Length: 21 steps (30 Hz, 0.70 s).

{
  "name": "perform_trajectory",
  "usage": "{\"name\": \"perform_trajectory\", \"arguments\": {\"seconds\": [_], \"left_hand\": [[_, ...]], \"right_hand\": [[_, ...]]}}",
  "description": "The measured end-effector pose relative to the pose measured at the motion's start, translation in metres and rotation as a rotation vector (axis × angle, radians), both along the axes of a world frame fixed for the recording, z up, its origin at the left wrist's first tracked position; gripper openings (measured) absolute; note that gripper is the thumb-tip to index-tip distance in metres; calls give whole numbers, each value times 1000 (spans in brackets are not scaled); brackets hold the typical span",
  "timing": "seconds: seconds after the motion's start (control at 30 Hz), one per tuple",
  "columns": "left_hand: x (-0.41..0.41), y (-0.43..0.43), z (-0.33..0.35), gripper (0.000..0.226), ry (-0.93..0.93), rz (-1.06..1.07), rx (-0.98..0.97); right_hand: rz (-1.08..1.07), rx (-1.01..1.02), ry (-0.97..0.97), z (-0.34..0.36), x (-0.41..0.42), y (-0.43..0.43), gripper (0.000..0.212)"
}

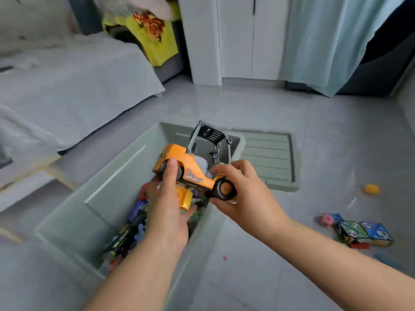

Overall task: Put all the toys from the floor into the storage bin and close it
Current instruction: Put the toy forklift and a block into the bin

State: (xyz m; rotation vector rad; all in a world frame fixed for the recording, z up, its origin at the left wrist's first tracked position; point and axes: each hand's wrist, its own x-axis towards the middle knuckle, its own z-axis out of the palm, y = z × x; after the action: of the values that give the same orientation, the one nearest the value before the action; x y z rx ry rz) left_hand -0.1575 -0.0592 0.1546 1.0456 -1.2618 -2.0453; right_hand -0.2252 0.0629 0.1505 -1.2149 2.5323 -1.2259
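An orange toy forklift [186, 160] with a grey cab frame hangs over the open grey-green storage bin [105, 176]. My left hand [167, 203] grips its rear end and my right hand [244, 194] grips its front wheel. Several colourful toys lie in the bin's bottom, partly hidden by my left arm. The bin's lid [269, 158] lies flat on the floor just behind and right of the bin. On the floor to the right lie picture cubes [363, 232], a small pink toy [325, 219] and a yellow piece [371, 189].
A bed with a grey cover [67, 93] stands at the left, close to the bin. A white wardrobe [235, 39] and a pale blue curtain [325, 46] are at the back. A tiny pink bit [224, 258] lies on the grey tiled floor.
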Motion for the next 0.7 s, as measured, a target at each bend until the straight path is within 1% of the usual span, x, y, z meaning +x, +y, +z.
{"name": "perform_trajectory", "arguments": {"seconds": [0.07,0.13,0.2,0.27,0.3,0.37,0.43,0.47,0.5,0.53,0.6,0.63,0.7], "left_hand": [[22,-49,-1,51,-114,-32,36],[33,-78,-7,55,-181,-123,179],[35,-91,-21,52,-200,-161,281],[35,-97,-37,52,-182,-138,333],[35,-98,-42,56,-154,-121,349],[37,-95,-46,65,-113,-103,342],[37,-86,-46,61,-98,-114,227],[35,-79,-46,57,-74,-128,161],[33,-73,-44,53,-13,-147,117],[30,-64,-41,49,77,-180,121],[21,-41,-34,41,230,-274,205],[15,-26,-30,39,257,-311,228],[0,6,-28,35,234,-385,220]], "right_hand": [[56,79,-33,-1,7,-48,46],[46,187,-42,-11,7,-90,44],[-9,327,-53,-30,2,-119,43],[-70,478,-85,-48,-7,-134,42],[-67,560,-95,-55,-12,-138,46],[6,708,-66,-62,-16,-139,64],[76,782,55,-61,-13,-134,77],[96,783,140,-61,-9,-126,79],[116,744,208,-60,-3,-117,79],[134,666,235,-61,4,-103,79],[140,444,179,-61,12,-65,80],[120,345,129,-63,13,-42,77],[28,234,63,-72,9,10,69]]}}
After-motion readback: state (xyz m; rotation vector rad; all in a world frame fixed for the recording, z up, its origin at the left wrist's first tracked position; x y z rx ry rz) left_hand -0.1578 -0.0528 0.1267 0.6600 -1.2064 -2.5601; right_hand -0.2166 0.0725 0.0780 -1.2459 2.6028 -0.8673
